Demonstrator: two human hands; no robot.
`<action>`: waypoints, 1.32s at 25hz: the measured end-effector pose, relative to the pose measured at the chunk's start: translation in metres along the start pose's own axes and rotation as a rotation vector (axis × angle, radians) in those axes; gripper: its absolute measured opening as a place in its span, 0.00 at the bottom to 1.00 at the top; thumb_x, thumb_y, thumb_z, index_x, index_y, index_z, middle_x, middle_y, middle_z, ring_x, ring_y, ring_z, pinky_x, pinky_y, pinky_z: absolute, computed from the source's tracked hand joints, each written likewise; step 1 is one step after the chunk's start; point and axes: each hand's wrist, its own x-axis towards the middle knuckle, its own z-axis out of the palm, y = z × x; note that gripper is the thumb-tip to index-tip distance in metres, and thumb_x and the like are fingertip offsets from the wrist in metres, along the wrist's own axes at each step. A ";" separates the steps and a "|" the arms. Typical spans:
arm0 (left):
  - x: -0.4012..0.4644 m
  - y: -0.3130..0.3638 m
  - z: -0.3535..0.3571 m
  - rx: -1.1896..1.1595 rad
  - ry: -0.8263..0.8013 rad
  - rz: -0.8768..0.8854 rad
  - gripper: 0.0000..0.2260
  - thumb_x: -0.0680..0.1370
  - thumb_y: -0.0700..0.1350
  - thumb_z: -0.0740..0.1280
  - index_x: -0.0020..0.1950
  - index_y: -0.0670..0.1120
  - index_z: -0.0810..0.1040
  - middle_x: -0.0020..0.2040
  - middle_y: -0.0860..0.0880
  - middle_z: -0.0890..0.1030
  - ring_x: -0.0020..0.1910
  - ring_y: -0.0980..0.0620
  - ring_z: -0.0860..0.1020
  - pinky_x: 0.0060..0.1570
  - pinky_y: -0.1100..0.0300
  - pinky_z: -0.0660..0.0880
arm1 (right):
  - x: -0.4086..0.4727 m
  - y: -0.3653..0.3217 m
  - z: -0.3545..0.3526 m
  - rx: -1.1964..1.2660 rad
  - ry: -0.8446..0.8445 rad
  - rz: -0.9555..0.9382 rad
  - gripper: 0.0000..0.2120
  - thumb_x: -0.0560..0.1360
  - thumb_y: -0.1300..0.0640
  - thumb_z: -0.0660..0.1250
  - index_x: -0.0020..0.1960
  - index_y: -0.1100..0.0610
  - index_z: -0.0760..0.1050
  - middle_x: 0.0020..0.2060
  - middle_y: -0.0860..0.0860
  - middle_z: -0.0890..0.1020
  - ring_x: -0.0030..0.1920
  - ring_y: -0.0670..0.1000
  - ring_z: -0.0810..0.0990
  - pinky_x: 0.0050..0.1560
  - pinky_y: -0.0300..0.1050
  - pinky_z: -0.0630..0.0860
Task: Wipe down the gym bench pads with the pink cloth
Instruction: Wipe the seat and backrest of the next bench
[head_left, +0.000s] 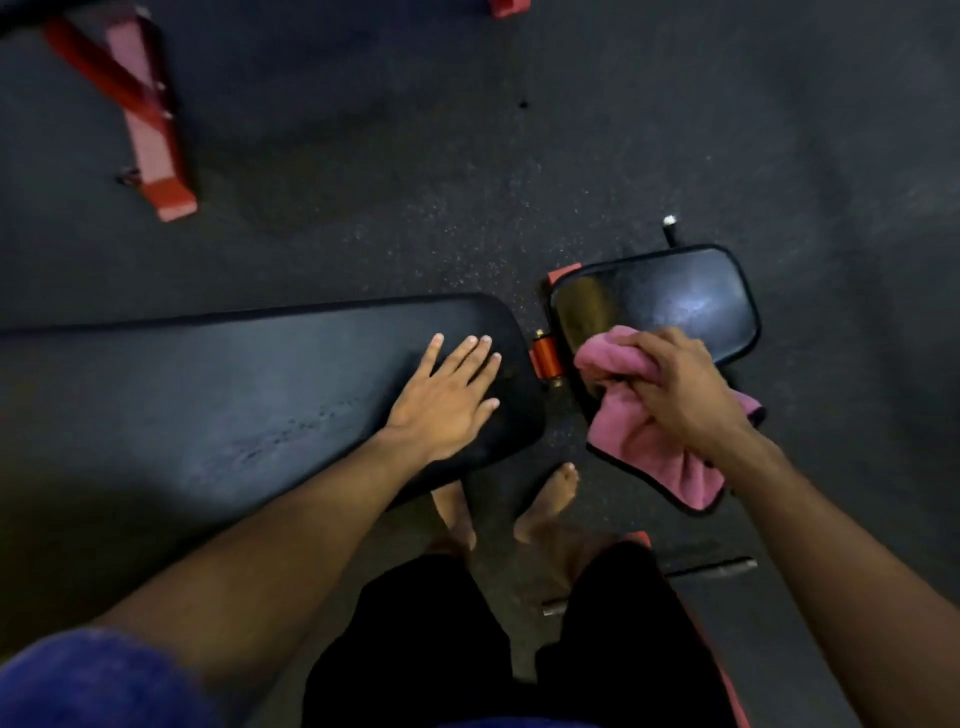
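Pink cloth (649, 441), black-edged, bunched in gripping right hand (680, 384); left hand (447, 400) flat, empty.

Left hand (451, 397): flat, fingers straight, palm down on the near end of the long black pad (249, 384).
Right hand (680, 387): fingers curled round a bunched pink cloth (649, 452), pressing it on the small black seat pad (670, 301); the cloth's dark-edged corner hangs below.
Between the pads: an orange hinge (546, 358).
Floor (467, 156): dark, speckled; two bare feet (550, 499) below the pads.
Far left: a red frame (140, 114).
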 end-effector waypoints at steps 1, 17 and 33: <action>-0.018 -0.004 -0.012 -0.046 0.014 -0.037 0.32 0.85 0.61 0.40 0.86 0.48 0.52 0.86 0.47 0.49 0.85 0.49 0.46 0.81 0.40 0.38 | -0.006 -0.011 -0.010 0.019 0.011 -0.002 0.28 0.72 0.65 0.71 0.70 0.49 0.75 0.55 0.54 0.77 0.54 0.62 0.76 0.59 0.56 0.73; -0.316 -0.127 -0.093 -0.204 0.686 -1.266 0.32 0.82 0.64 0.52 0.79 0.45 0.71 0.81 0.43 0.66 0.81 0.42 0.64 0.79 0.35 0.52 | 0.052 -0.367 -0.073 0.002 -0.319 -1.028 0.26 0.77 0.61 0.68 0.71 0.42 0.73 0.56 0.47 0.73 0.55 0.51 0.71 0.58 0.48 0.69; -0.331 -0.137 -0.010 -0.076 0.801 -1.645 0.34 0.84 0.62 0.55 0.85 0.45 0.56 0.86 0.44 0.53 0.85 0.44 0.51 0.81 0.38 0.47 | 0.089 -0.557 -0.013 -0.258 -0.321 -1.305 0.27 0.79 0.64 0.64 0.75 0.44 0.69 0.62 0.49 0.71 0.57 0.54 0.68 0.62 0.49 0.67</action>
